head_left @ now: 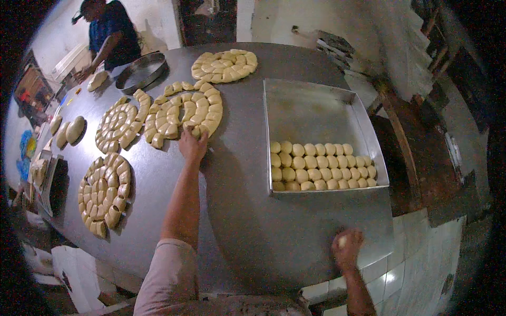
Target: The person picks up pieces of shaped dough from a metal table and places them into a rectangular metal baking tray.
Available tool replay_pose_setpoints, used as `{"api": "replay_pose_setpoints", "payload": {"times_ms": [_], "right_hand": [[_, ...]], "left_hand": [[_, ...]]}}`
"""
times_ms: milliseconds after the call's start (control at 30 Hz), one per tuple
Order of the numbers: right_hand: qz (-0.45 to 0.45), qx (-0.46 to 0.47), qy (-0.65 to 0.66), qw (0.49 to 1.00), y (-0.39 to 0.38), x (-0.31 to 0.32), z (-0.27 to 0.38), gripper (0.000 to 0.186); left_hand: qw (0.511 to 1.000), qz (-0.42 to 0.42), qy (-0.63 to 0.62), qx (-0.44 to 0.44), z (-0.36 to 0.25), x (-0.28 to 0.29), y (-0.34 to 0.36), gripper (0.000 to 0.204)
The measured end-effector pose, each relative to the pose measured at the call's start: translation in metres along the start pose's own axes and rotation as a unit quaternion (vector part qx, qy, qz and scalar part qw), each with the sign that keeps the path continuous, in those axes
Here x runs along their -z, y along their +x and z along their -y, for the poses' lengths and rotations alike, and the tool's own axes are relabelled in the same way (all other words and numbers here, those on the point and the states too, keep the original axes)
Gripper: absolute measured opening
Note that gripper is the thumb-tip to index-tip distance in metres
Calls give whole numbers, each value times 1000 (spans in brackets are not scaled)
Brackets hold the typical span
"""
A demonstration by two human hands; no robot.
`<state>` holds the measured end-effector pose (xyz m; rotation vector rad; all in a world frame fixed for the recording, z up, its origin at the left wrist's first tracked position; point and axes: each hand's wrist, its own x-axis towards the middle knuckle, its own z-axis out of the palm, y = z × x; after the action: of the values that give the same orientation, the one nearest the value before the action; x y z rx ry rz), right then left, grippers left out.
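Note:
My left hand (193,144) reaches forward to the near edge of a cut dough round (210,108), its fingers closed on a dough piece (195,131) there. Close to the table's right front edge, my right hand (348,246) is curled around a small dough ball (342,242), pale between the fingers. A large square metal pan (311,118) stands beyond it on the right. Rows of smooth round dough balls (314,174) fill the pan's near part, and its far part shows bare metal.
More cut dough rounds (105,192) lie on the metal table (237,210) at left and far back. A round black pan (141,72), whole dough lumps (75,130) and a co-worker (113,34) handling dough are at far left. Tiled ledge (411,253) borders the right front.

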<state>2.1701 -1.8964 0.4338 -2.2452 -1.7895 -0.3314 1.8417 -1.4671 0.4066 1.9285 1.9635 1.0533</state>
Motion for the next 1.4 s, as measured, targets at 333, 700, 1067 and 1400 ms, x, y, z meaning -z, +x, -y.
{"api": "replay_pose_setpoints", "payload": {"times_ms": [333, 700, 1067, 1400], "right_hand": [[13, -22, 164, 986, 31, -7, -31, 21], [72, -249, 494, 830, 92, 36, -101, 24], [-84, -130, 568, 809, 195, 23, -54, 31], [136, -34, 254, 957, -9, 28, -25, 39]], "left_hand": [[955, 207, -209, -33, 1, 65, -62, 29], [833, 126, -425, 331, -50, 130, -208, 32], [812, 420, -396, 85, -167, 110, -252, 35], [843, 373, -381, 68, -91, 106, -234, 14]]}}
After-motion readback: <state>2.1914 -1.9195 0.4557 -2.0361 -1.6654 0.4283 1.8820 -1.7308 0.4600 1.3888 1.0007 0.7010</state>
